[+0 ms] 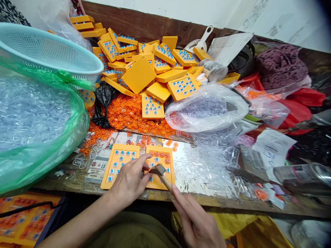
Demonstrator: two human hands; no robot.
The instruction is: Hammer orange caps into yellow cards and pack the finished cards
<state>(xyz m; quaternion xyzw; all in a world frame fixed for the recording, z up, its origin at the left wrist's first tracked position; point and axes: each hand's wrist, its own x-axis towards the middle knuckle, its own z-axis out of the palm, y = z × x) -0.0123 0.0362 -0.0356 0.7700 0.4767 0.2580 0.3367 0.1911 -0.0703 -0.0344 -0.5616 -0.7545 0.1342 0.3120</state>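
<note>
My right hand (196,217) grips the wooden handle of a small hammer (165,181). Its dark metal head is over the right-hand yellow panel (157,186), close to my left fingertips. My left hand (130,177) reaches across the left-hand yellow panel (110,168), thumb and forefinger drawn together at the right panel; what they pinch is too small to make out. Both panels lie side by side at the bench edge and carry rows of small blue-and-clear pieces. Orange see-through caps (160,154) sit along the right panel's top row and upper right side.
Loose orange caps (129,112) are heaped behind the panels, below a pile of yellow panels (139,74). A green bag (77,134) of clear pieces and a light-blue basket (85,63) stand left. A white bag (207,106) and clear plastic bits (212,158) lie right.
</note>
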